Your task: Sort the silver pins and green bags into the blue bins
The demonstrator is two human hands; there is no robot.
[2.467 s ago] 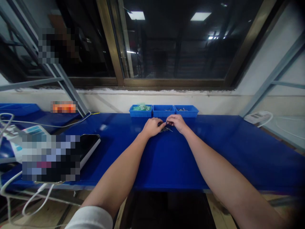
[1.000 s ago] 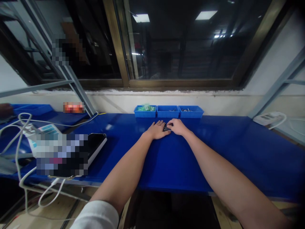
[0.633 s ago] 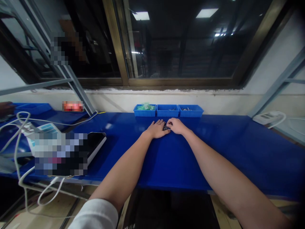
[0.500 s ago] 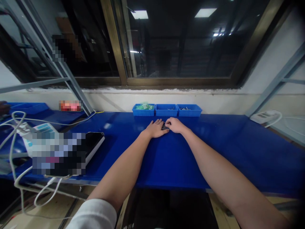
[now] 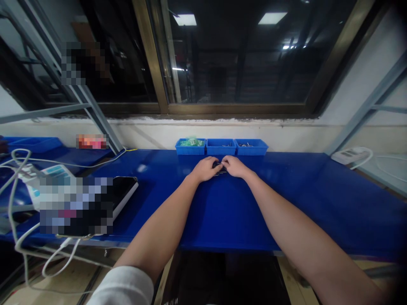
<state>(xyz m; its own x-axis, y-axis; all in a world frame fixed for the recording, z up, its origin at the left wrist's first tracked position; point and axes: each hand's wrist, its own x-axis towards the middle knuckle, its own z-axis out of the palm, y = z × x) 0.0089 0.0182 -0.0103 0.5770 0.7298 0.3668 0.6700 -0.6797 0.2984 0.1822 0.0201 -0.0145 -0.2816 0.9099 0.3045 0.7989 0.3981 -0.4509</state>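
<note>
Both my hands are close together over the blue tabletop point(image 5: 210, 212), just in front of the bins. Several thin, shiny metal pieces point(image 5: 219, 173) lie between and under the fingers, too small to name exactly. My left hand point(image 5: 205, 169) rests at their left side, its thumb apart from the bent fingers. Opposite it, my right hand point(image 5: 234, 166) is closed in a pinch at the pieces, with thumb and forefinger together. What sits in that pinch is mostly hidden; a thin metal piece shows at its tips.
Three blue bins stand against the wall: the left bin point(image 5: 190, 150) with green plastic bags, the middle bin point(image 5: 221, 150) and right bin point(image 5: 251, 150) with small metal pieces. A phone-like device point(image 5: 124, 190) with white cables is at left. A power strip point(image 5: 348, 155) lies far right.
My left hand has gone from flat and spread to bent fingers, drawing back slightly and uncovering more metal pieces. My right hand stays in its pinch almost in place.
</note>
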